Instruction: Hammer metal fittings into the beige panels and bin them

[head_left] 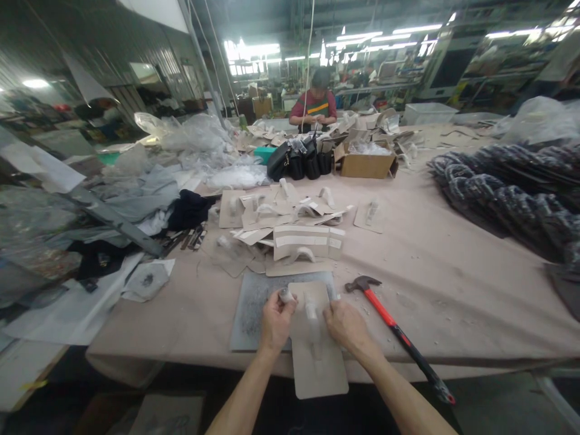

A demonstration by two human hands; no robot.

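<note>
My left hand is closed, with thumb and fingers around a small whitish cylindrical piece. Its exact kind does not show. Beside it lies a beige rounded panel with a pale handle-like strip along its middle. My right hand is closed at the panel's right edge, fingers curled in a pinch there. Under the panel's upper part is a grey worn plate. The panel's lower end sticks out past the table's front edge. To the right rests a claw hammer with a red and black handle.
Beyond the plate are piled several beige panels with curved handles. Black bags and a cardboard box stand farther back. Dark plastic-wrapped pieces lie right, plastic sheets left. Another person sits across the table.
</note>
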